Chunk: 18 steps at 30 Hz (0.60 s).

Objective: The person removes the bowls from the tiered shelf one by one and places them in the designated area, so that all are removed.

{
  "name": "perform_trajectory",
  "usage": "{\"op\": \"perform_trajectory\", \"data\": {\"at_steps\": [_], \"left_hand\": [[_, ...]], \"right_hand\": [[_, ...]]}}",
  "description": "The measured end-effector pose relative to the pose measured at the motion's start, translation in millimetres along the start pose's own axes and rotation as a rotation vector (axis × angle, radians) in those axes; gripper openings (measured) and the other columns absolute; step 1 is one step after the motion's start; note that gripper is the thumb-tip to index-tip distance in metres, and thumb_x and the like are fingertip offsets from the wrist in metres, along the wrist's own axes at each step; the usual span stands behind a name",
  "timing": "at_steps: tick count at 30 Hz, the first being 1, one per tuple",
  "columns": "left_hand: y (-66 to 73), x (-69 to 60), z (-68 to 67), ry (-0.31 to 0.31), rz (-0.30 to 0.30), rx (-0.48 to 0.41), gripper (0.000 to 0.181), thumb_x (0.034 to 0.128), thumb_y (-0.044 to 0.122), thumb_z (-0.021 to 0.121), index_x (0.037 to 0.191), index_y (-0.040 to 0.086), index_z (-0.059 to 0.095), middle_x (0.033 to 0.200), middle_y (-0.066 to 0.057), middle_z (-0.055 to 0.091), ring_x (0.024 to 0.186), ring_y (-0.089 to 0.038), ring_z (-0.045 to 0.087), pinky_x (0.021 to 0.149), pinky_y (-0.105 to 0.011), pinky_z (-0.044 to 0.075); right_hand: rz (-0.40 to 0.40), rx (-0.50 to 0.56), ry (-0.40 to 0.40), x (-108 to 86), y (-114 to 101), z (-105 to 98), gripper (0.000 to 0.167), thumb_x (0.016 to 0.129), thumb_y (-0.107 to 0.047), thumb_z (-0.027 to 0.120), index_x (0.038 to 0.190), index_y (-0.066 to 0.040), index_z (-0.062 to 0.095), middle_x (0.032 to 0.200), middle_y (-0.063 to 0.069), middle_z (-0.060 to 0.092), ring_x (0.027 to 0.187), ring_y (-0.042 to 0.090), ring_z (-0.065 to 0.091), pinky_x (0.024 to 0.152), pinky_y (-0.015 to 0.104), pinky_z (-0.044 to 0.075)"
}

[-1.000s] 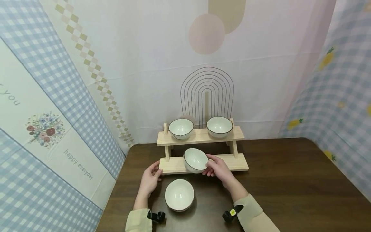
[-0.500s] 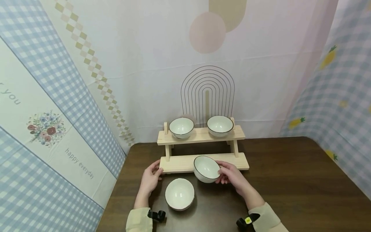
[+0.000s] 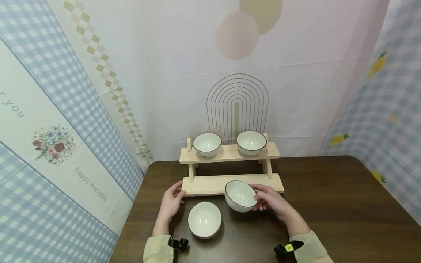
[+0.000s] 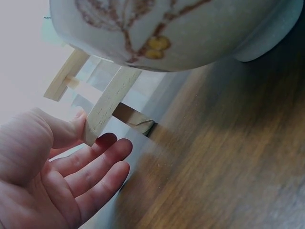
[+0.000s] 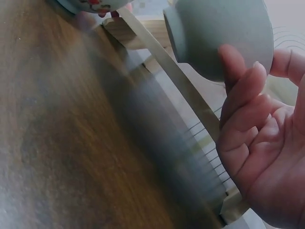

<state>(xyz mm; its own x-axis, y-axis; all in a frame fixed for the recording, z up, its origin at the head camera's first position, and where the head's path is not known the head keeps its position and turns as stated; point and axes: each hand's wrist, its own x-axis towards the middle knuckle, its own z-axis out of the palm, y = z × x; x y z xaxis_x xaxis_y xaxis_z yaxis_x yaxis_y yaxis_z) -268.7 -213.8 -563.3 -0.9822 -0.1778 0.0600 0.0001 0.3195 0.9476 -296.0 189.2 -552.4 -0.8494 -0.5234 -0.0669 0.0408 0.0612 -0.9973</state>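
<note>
The held bowl (image 3: pixel 241 196) hangs in the air just in front of the stand (image 3: pixel 210 185), above the table (image 3: pixel 342 204), mouth up but tilted so that its dark rim dips toward the right hand (image 3: pixel 271 200). That hand has it by the right side: the thumb lies at the rim and the bent fingers press the outer wall, pinching the wall between them, with the foot clear of the fingers. Compared with a second ago, when it was over the stand's lower shelf, the bowl is farther right and closer to the person; against half a second ago it has shifted only slightly the same way. The left hand (image 3: pixel 171 201) is where it was, at the left end of the lower shelf, thumb on the board and fingers loosely bent about its end, some of them reaching past beneath it. Near that hand, a second bowl (image 3: pixel 204 220) sits upright on the table in front of the stand, apart from the held one; the left wrist view shows brown branches and yellow fruit painted on its side. On the upper shelf stand a left bowl (image 3: pixel 207 144) and a right bowl (image 3: pixel 251 143), well apart, both unmoved. Behind hangs a pale cloth (image 3: pixel 177 109).
</note>
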Motion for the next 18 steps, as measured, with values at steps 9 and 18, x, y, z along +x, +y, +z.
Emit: {"op": "perform_trajectory", "data": {"at_steps": [9, 18], "left_hand": [[-0.7, 1.4, 0.9, 0.007, 0.006, 0.004, 0.043, 0.1065, -0.001, 0.062, 0.149, -0.008, 0.056, 0.119, -0.025, 0.068, 0.095, -0.032, 0.073, 0.071, -0.035, 0.061], [-0.4, 3.2, 4.1, 0.013, 0.012, -0.002, 0.043, 0.1055, -0.002, 0.063, 0.147, -0.009, 0.057, 0.116, -0.023, 0.069, 0.093, -0.031, 0.073, 0.068, -0.034, 0.059]], "right_hand": [[-0.004, -0.017, -0.057, 2.6, 2, -11, 0.065, 0.095, -0.005, 0.056, 0.156, 0.012, 0.042, 0.074, 0.014, 0.073, 0.060, 0.012, 0.062, 0.054, 0.023, 0.046], [0.010, -0.062, -0.129, 3.2, 6, -24, 0.060, 0.097, -0.006, 0.057, 0.153, 0.012, 0.046, 0.079, 0.018, 0.073, 0.063, 0.016, 0.066, 0.054, 0.024, 0.051]]}}
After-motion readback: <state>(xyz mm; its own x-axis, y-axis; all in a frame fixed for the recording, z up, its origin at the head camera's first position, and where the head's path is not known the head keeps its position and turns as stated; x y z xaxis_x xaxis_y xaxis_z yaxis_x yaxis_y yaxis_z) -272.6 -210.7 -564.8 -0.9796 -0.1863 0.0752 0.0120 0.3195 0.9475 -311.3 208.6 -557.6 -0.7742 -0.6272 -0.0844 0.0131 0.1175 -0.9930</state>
